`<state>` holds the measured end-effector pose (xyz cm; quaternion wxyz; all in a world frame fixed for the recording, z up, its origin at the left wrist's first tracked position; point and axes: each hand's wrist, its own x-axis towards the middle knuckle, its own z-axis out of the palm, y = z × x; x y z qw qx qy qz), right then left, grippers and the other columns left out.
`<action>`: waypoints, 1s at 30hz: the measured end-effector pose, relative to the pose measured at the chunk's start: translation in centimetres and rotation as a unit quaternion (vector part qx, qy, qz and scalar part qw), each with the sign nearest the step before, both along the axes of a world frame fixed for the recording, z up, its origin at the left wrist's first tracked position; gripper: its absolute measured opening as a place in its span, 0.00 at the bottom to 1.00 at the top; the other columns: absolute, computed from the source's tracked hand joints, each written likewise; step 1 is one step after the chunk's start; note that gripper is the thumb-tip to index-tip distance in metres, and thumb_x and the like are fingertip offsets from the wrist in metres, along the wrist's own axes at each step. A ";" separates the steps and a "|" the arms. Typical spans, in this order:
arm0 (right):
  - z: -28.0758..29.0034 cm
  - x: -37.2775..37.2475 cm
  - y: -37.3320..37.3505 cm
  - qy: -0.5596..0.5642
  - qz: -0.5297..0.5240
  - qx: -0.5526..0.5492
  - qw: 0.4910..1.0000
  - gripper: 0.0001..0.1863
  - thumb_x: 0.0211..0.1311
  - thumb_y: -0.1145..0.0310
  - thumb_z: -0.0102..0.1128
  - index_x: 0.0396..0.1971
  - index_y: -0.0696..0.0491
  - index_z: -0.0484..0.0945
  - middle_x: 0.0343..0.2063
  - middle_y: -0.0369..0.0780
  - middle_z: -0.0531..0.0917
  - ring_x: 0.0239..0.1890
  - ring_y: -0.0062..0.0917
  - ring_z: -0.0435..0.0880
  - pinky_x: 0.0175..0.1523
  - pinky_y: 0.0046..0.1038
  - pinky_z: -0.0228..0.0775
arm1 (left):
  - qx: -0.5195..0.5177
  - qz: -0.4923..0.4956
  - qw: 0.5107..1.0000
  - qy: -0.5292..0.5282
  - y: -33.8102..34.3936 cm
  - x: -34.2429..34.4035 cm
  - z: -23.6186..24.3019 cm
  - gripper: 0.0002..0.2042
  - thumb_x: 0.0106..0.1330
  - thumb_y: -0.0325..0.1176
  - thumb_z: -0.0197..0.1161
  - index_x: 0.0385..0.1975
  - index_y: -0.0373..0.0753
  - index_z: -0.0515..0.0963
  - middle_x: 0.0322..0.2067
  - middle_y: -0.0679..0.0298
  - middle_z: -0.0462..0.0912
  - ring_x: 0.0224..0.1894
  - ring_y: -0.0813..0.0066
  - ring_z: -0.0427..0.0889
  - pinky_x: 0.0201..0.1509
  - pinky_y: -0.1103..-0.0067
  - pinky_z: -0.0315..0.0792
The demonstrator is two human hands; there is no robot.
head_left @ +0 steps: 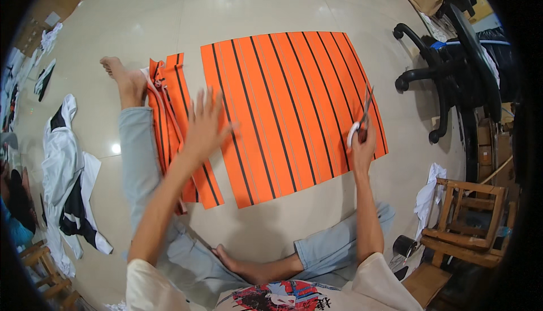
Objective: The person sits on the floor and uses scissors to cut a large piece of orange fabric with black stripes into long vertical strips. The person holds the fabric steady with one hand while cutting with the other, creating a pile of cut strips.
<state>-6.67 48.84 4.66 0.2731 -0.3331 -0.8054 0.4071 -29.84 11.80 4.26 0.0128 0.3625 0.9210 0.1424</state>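
A large sheet of orange fabric (pixel 294 113) with black and thin grey stripes lies flat on the floor in front of me. Left of it, beyond a narrow gap, are a cut strip of the same striped fabric (pixel 210 189) and a crumpled bunch of orange fabric (pixel 164 124) beside my left leg. My left hand (pixel 206 124) is spread with nothing in it, over the gap and the sheet's left edge; it is slightly blurred. In my right hand (pixel 363 144) is a pair of scissors (pixel 365 116), held over the sheet's right side, blades pointing away from me.
White and black garments (pixel 68 175) lie in a heap on the left. A black wheeled office chair (pixel 438 73) stands at the far right. Nearer on the right are a wooden stool (pixel 466 212) and a white cloth (pixel 430 195). My bent legs frame the fabric's near and left sides.
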 end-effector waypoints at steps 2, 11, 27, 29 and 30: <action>1.1 3.5 -5.5 0.011 0.028 -0.123 0.992 0.27 0.70 0.77 0.56 0.68 0.57 0.68 0.54 0.41 0.79 0.55 0.24 0.79 0.60 0.28 0.71 | 0.025 0.008 0.996 -0.083 -2.2 8.8 2.5 0.44 0.72 0.57 0.57 0.78 0.39 0.46 0.79 0.49 0.40 0.80 0.47 0.36 0.80 0.53 0.37; 4.5 20.8 -28.6 0.045 0.063 -0.621 0.780 0.36 0.69 0.73 0.63 0.74 0.51 0.60 0.60 0.46 0.78 0.48 0.31 0.86 0.50 0.29 0.82 | 0.301 0.373 0.821 -0.310 -4.4 28.8 1.8 0.20 0.69 0.38 0.68 0.54 0.32 0.77 0.39 0.59 0.80 0.35 0.68 0.78 0.42 0.72 0.74; 1.2 16.4 -28.5 0.038 0.103 -0.641 0.759 0.31 0.69 0.73 0.62 0.71 0.51 0.67 0.56 0.44 0.82 0.32 0.19 0.82 0.27 0.18 0.73 | 0.373 0.356 0.792 -0.326 -1.7 24.5 -1.8 0.09 0.69 0.32 0.64 0.41 0.33 0.74 0.32 0.56 0.83 0.28 0.68 0.85 0.30 0.71 0.75; 1.3 16.2 -28.4 0.040 0.108 -0.630 0.768 0.31 0.68 0.73 0.62 0.71 0.51 0.67 0.56 0.44 0.82 0.32 0.19 0.82 0.26 0.18 0.72 | 0.457 0.367 0.718 -0.376 -1.1 24.6 -1.2 0.11 0.69 0.31 0.64 0.44 0.33 0.71 0.33 0.57 0.83 0.27 0.73 0.84 0.25 0.77 0.73; 1.2 16.2 -28.4 0.040 0.109 -0.629 0.769 0.31 0.68 0.73 0.62 0.71 0.52 0.67 0.56 0.44 0.82 0.32 0.19 0.82 0.26 0.18 0.71 | 0.497 0.371 0.676 -0.398 -0.9 24.6 -0.7 0.12 0.70 0.30 0.64 0.45 0.33 0.70 0.34 0.57 0.83 0.26 0.76 0.83 0.22 0.80 0.71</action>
